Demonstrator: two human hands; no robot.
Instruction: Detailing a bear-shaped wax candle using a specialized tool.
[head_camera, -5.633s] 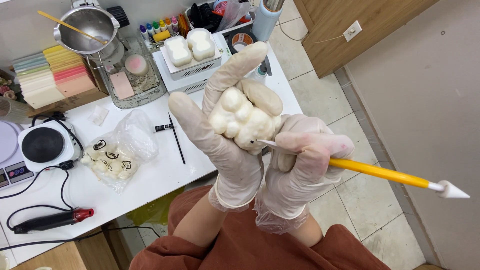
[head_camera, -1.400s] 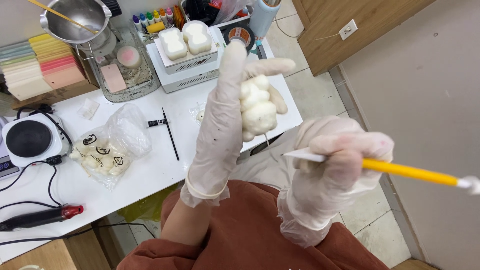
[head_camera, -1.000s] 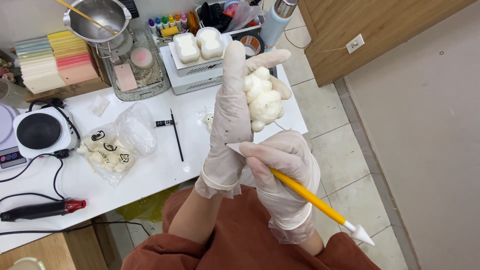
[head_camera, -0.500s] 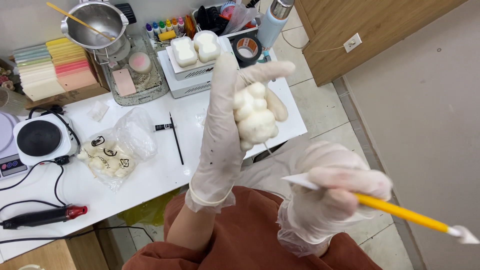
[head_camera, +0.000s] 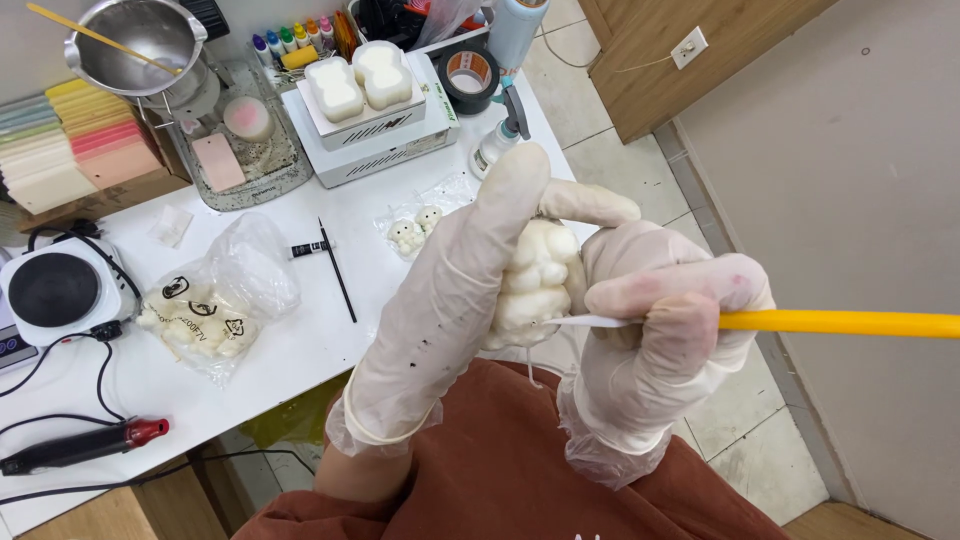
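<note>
Where half a second ago the right hand sat low and apart, it is now up against the white lumpy figure, fingers clenched on the yellow-handled tool, whose white tip touches the figure's lower side. Left hand grips the figure, raised above the table edge. Carving contact looks resumed. Bag of small white pieces lies untouched.
</note>
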